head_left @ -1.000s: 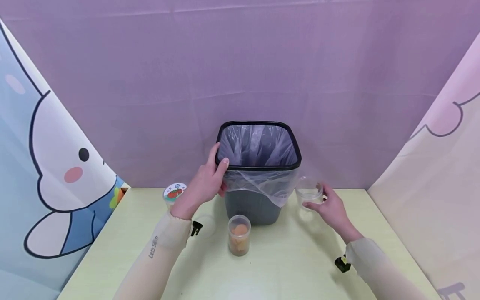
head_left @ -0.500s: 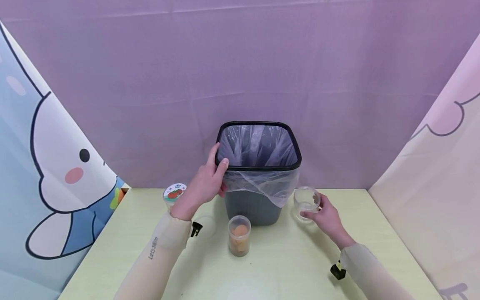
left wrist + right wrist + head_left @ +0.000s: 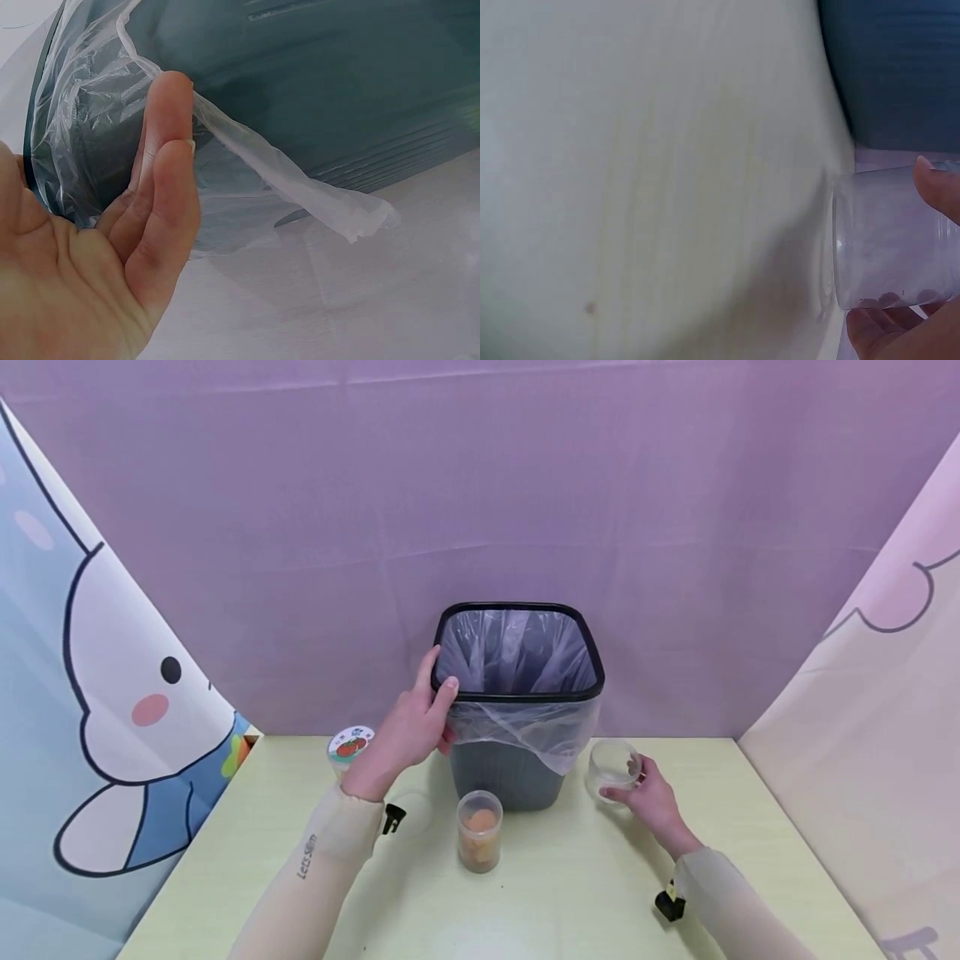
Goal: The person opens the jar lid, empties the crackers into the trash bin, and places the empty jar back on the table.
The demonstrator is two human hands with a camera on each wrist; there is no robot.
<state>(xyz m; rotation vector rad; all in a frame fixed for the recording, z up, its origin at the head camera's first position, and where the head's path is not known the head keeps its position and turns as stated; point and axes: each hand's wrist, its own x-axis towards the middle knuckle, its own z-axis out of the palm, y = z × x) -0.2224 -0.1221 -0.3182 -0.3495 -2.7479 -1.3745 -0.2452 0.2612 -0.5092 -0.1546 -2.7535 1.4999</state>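
Note:
A dark grey trash bin [image 3: 506, 772] with a black rim stands at the back, lined with a clear plastic bag [image 3: 525, 731] folded over the outside. My left hand [image 3: 408, 722] grips its near left rim corner, thumb on top; in the left wrist view the other fingers [image 3: 172, 202] lie along the bagged outer wall. To the right of the bin, my right hand [image 3: 656, 797] holds an upright clear plastic cup [image 3: 611, 764] between thumb and fingers. The cup's base is right at the tabletop in the right wrist view, and only see-through plastic shows inside it.
A clear container [image 3: 478, 839] with orange pieces inside stands in front of the bin. Behind my left wrist is a tub with a printed tomato lid [image 3: 350, 745]. A clear round lid [image 3: 412, 812] lies on the pale table [image 3: 555, 902]. Purple cloth [image 3: 510, 485] hangs behind.
My right hand has brought the clear cup down and slightly toward me onto the table beside the bin. The left hand has stayed on the bin's rim.

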